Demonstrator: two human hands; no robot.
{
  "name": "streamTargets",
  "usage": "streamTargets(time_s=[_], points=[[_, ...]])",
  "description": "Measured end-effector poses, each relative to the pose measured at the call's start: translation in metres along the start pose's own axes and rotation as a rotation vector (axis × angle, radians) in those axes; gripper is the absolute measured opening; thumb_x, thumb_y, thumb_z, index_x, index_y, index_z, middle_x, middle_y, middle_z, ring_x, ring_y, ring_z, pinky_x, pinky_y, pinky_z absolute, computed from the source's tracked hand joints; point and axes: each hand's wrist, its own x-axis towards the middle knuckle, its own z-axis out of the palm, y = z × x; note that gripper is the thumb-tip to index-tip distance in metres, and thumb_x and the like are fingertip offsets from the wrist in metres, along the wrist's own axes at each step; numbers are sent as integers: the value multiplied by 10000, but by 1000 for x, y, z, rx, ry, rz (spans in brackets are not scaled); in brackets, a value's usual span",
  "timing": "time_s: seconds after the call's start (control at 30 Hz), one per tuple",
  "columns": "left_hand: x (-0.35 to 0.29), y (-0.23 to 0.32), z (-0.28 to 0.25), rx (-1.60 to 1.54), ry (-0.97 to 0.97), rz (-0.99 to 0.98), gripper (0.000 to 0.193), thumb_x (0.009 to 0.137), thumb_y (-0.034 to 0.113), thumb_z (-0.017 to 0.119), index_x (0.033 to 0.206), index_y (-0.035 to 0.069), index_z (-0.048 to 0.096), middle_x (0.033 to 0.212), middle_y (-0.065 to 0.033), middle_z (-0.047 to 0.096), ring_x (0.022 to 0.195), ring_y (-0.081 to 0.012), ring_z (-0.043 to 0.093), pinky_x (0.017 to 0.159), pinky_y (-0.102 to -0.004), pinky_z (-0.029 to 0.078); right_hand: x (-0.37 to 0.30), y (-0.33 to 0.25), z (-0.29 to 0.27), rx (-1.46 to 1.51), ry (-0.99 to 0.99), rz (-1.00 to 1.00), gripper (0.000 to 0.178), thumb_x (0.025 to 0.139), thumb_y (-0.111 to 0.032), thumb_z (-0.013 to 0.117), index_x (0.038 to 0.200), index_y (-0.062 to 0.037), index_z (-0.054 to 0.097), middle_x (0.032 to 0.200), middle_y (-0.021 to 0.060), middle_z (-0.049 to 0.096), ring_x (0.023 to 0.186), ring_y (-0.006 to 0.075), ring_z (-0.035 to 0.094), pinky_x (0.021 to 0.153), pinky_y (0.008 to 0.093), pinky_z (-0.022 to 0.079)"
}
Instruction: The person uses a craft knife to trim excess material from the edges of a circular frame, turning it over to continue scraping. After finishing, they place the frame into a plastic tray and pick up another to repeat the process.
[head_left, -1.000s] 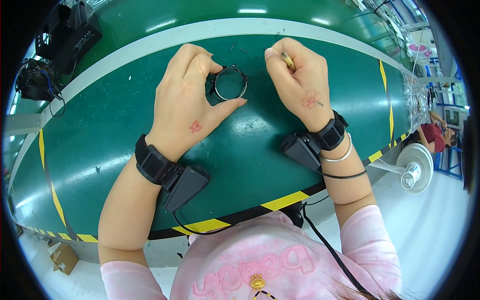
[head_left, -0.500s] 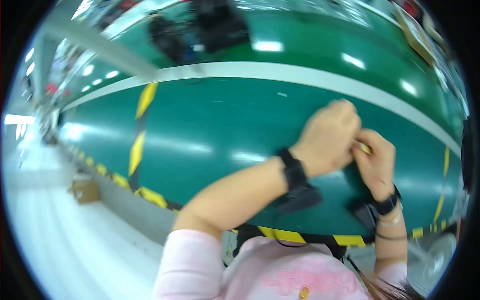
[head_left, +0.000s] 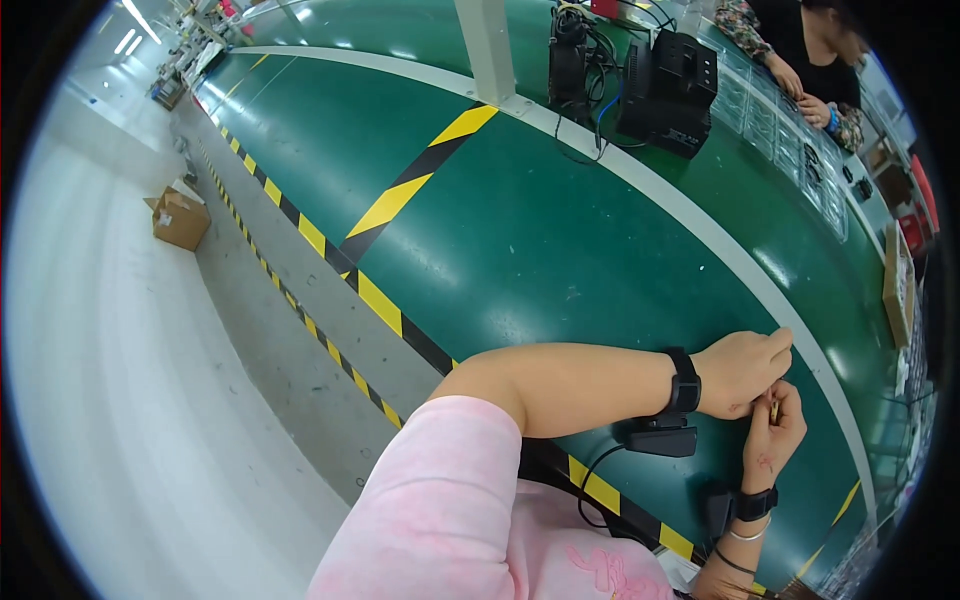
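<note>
My left hand (head_left: 742, 373) is closed, its fingers curled together over the green work table (head_left: 560, 250). What it holds, if anything, is hidden behind the knuckles. Just below it, my right hand (head_left: 776, 432) pinches a small brass-coloured piece (head_left: 774, 410) between thumb and fingers. The piece is too small to tell its kind. Both hands are close together and seem to touch. A black band with a dark box (head_left: 660, 440) hanging from it circles the left wrist, and a similar band (head_left: 757, 504) is on the right.
Yellow-and-black tape (head_left: 380, 300) edges the table. Beyond a white strip (head_left: 700, 235) stand a black device (head_left: 672, 90) with cables and a pale post (head_left: 488, 55). Across the table a co-worker's hands (head_left: 800, 98) are over clear trays (head_left: 770, 130). A cardboard box (head_left: 181, 216) sits on the floor.
The view has swung, so the post and black device appear farther right and the co-worker shows. My hands sit lower and farther right in the picture, still together; the brass-coloured piece remains in my right.
</note>
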Motion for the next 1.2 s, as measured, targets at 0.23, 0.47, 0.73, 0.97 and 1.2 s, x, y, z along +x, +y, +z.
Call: streamTargets(time_s=[0.23, 0.47, 0.73, 0.97, 1.2], points=[[-4, -5, 2, -16, 1, 8, 410, 702, 95, 828, 988, -22, 559, 1085, -185, 490, 817, -340, 622, 683, -434, 531, -1, 10, 3, -3, -27, -2, 26, 1008, 19, 613, 992, 1, 602, 821, -33, 542, 724, 33, 434, 633, 200, 350], [0, 1, 3, -43, -49, -34, 443, 678, 183, 874, 968, -16, 604, 1122, -202, 529, 907, -358, 631, 780, -456, 531, -6, 13, -11, -58, 23, -39, 43, 1001, 22, 628, 988, -17, 616, 857, -52, 532, 711, 30, 414, 610, 206, 336], [-6, -5, -32, 101, -154, -68, 653, 633, 417, 952, 997, 4, 601, 1082, -186, 572, 1035, -398, 579, 896, -495, 487, 1, 4, -6, 224, -34, -36, 223, 991, -32, 701, 1190, -39, 599, 954, 66, 649, 789, 110, 643, 695, 247, 515], [-1, 5, -30, 38, -204, -110, 732, 646, 305, 982, 1198, 17, 598, 1261, -168, 548, 1199, -394, 563, 1017, -485, 476, -3, 4, -18, 156, -126, -121, 173, 955, 37, 716, 1110, -39, 730, 1039, 56, 668, 763, 90, 628, 612, 230, 503], [2, -2, -44, -90, -340, -162, 678, 676, 216, 967, 1265, 76, 661, 1405, -146, 557, 1374, -383, 524, 1116, -475, 455, -3, 0, -20, 27, -163, -149, 190, 903, 35, 765, 1069, -58, 767, 1029, 68, 691, 788, 166, 685, 634, 280, 562]])
